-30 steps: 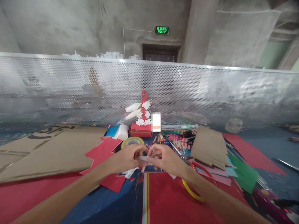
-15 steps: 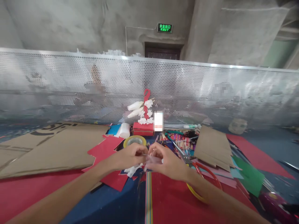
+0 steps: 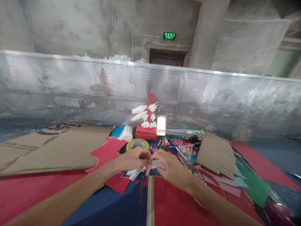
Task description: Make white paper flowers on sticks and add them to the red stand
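Between my hands is a small piece of thin white tissue paper [image 3: 158, 164], partly covered by fingers. My left hand [image 3: 136, 159] pinches it at the left end, while my right hand [image 3: 172, 169] grips it from the right with curled fingers. Just below my left hand lies crumpled white paper [image 3: 134, 174] on the blue table. A roll of yellow tape [image 3: 129, 146] rests right behind my left hand. Scissors [image 3: 185, 159] with red and yellow handles lie beside my right forearm, which covers part of them.
Behind stands a red box [image 3: 145, 133] with a red looped strip [image 3: 149, 108] and white paper flowers. Flat cardboard [image 3: 68, 150] and cut red card [image 3: 107, 152] lie left. Red sheets [image 3: 174, 201], brown card pieces [image 3: 215, 153] and green paper [image 3: 254, 182] are right. A perforated metal screen [image 3: 195, 91] closes the back.
My hands have drawn closer together, and the tissue paper looks more bunched between the fingers. The whole view has shifted slightly; the things on the table stay in place.
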Tool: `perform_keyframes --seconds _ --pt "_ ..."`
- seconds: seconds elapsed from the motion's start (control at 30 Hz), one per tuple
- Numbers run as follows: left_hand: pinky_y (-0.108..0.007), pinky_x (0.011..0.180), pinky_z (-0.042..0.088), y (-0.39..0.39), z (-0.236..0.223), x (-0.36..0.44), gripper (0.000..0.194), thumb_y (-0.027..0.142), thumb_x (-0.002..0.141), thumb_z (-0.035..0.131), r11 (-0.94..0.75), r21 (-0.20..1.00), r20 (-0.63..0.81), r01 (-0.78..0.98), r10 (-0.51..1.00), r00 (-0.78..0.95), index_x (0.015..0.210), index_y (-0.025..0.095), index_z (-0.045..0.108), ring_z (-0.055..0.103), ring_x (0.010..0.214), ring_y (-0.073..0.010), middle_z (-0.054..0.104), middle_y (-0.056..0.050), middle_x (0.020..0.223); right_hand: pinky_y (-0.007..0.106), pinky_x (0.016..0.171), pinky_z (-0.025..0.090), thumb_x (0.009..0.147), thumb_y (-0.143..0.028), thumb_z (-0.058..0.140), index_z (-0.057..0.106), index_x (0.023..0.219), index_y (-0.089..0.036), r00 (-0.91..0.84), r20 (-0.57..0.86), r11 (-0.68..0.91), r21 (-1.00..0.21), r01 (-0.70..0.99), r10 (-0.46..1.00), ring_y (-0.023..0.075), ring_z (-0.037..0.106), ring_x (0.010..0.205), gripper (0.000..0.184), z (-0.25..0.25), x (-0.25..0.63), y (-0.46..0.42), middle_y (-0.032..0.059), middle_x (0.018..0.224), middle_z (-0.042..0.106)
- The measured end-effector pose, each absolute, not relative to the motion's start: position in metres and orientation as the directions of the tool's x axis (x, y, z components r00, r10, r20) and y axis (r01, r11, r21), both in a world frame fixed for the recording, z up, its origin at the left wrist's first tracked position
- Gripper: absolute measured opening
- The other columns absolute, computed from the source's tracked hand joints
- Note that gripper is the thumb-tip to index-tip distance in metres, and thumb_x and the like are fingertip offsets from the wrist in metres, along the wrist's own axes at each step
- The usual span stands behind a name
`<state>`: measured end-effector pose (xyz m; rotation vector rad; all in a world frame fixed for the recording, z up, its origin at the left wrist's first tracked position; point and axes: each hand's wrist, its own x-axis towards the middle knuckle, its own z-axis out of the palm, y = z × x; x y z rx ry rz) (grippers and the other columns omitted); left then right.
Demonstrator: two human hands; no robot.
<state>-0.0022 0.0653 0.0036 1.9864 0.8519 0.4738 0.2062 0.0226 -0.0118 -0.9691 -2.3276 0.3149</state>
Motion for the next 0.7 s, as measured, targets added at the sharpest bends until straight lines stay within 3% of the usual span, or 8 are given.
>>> perform_keyframes --seconds 0.27,0.47,0.7 --pt "-0.023 0.051 0.038 0.067 0.008 -0.002 0.028 0.042 0.080 0.063 -0.282 0.894 -0.036 0.348 0.729 0.684 0.083 0.015 0.061 0.048 0.054 -0.0109 0.059 -0.001 0.068 0.026 0.080 0.042 0.089 -0.022 0.058 0.063 0.093 -0.021 -0.497 0.523 0.720 -0.451 0.527 0.692 0.0153 0.057 0.089 0.007 -0.006 0.210 0.020 0.0025 0.097 0.061" --pt "-0.022 0.055 0.040 0.066 0.008 -0.002 0.016 0.032 0.080 0.060 -0.332 0.871 -0.018 0.363 0.717 0.697 0.078 0.016 0.062 0.051 0.059 -0.0119 0.056 0.001 0.068 0.027 0.080 0.043 0.088 -0.026 0.062 0.068 0.088 -0.020 -0.404 0.553 0.685 -0.565 0.460 0.728 0.0157 0.059 0.086 0.009 -0.006 0.210 0.026 0.0031 0.092 0.065" --pt "-0.023 0.058 0.036 0.059 0.015 0.000 0.010 0.027 0.079 0.059 -0.398 0.835 0.025 0.379 0.717 0.696 0.077 0.017 0.062 0.049 0.062 -0.0118 0.056 0.002 0.069 0.024 0.066 0.045 0.088 -0.034 0.060 0.068 0.085 -0.018 -0.352 0.440 0.550 -0.766 0.333 0.826 0.0150 0.060 0.073 0.019 -0.007 0.212 0.032 0.0025 0.082 0.067"
